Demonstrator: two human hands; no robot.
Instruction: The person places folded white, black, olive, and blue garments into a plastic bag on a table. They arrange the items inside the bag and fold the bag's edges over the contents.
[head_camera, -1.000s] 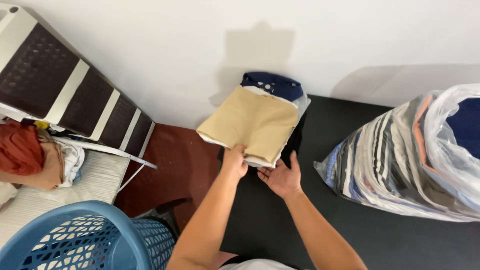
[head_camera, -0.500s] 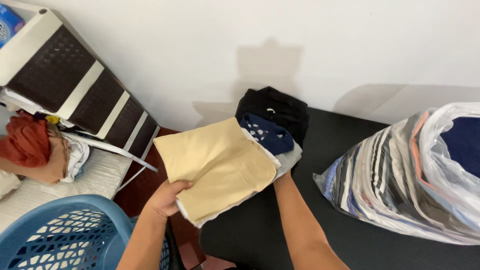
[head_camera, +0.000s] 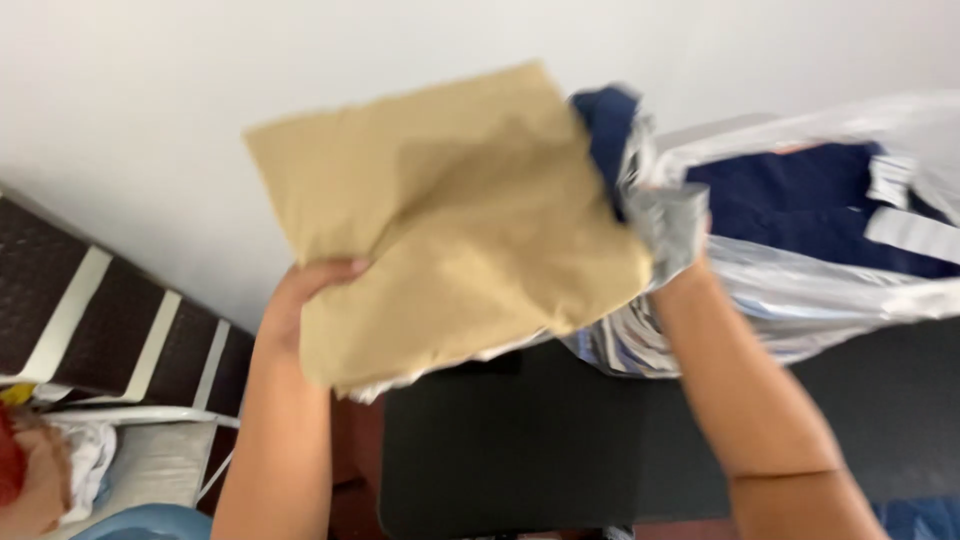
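A white wall (head_camera: 200, 90) fills the upper part of the view. Below it lies a black table (head_camera: 520, 450), its top bare where it shows. At the right, a clear plastic bag (head_camera: 800, 290) stuffed with clothes rests on the table; dark blue cloth shows through its wall and at its mouth. At the left edge leans a dark brown panel (head_camera: 90, 320) with pale stripes, and under it sits a white heap of cloth (head_camera: 80, 460) beside something red and orange, too blurred to name.

A stack of folded clothes (head_camera: 450, 220) is held up in the air above the table, in front of the wall, tilted, its tan top piece facing the camera. A thin white layer peeks out along its lower edge, and a dark blue piece (head_camera: 605, 130) sticks out at its upper right, just beside the bag's mouth.

The left hand (head_camera: 300, 300) grips the stack at its lower left edge, fingers curled over the tan cloth. The right hand is hidden behind the stack and the bag's rim; only the forearm (head_camera: 740, 400) shows, so I cannot tell how its fingers sit.
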